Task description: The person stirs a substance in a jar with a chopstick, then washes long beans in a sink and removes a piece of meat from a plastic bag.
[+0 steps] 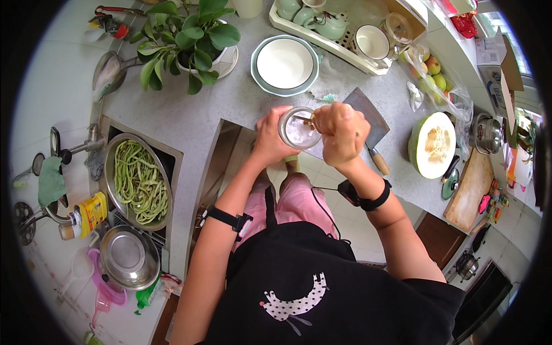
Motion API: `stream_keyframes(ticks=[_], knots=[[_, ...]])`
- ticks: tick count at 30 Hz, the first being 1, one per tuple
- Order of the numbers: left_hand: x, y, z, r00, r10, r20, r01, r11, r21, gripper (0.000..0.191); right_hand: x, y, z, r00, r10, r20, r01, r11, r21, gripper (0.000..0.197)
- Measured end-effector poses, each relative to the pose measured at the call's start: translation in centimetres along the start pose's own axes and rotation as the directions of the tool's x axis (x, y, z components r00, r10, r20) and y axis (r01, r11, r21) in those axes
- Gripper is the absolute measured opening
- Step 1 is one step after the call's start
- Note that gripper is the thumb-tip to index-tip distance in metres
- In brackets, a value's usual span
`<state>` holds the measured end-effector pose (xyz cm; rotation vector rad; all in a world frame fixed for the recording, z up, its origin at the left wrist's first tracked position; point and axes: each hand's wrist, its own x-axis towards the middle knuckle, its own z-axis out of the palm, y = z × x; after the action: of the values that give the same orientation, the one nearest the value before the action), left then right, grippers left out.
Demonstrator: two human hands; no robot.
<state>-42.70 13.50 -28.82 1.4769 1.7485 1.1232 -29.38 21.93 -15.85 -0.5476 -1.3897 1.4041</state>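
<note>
My left hand (273, 136) wraps around the side of a clear glass jar (282, 131) near the counter's front edge. Loose white stuff (297, 133) in clumps fills part of the jar. In my right hand (343, 134) is the handle of a slim utensil (303, 118), perhaps a spoon, reaching into the jar mouth; my fist hides much of it. Just beyond that hand lies a cleaver (368, 118) with a wooden handle. Behind the jar stands a white bowl (285, 63) inside a pale green-rimmed one.
At the left, a metal basin of long green beans (141, 183) rests over the sink. A cut melon half (432, 145), a bag of fruit (435, 79) and a wooden board (470, 189) are on the right. A potted plant (189, 43) and a dish rack (332, 47) stand behind.
</note>
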Motion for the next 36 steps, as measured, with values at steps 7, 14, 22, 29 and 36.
stream_keyframes(ticks=[7, 14, 22, 29, 36], knots=[[-0.2, 0.4, -0.2, 0.998, -0.046, 0.033, 0.047, 0.999, -0.027, 0.1, 0.3, 0.9, 0.1, 1.0, -0.007, 0.025, 0.01, 0.991, -0.13, 0.048], [0.2, -0.3, 0.2, 0.993, -0.097, 0.064, 0.102, 0.991, -0.085, 0.105, 1.0, 0.2, -0.7, 0.993, 0.086, 0.078, -0.08, 0.993, -0.086, 0.047], [-0.5, -0.6, 0.2, 0.994, -0.092, 0.06, 0.098, 0.99, -0.104, 0.104, 1.1, -0.6, -0.1, 0.946, 0.272, 0.174, -0.245, 0.956, -0.161, 0.046], [-0.3, -0.4, 0.5, 0.995, -0.075, 0.073, 0.08, 0.994, -0.07, 0.105, 0.8, 0.0, -0.9, 0.934, 0.345, 0.094, -0.348, 0.937, 0.018, 0.048], [-0.4, -0.5, 0.2, 1.0, -0.016, 0.018, 0.017, 0.999, -0.029, 0.102, 2.6, -5.2, -2.9, 0.918, 0.363, 0.162, -0.382, 0.917, 0.111, 0.049]])
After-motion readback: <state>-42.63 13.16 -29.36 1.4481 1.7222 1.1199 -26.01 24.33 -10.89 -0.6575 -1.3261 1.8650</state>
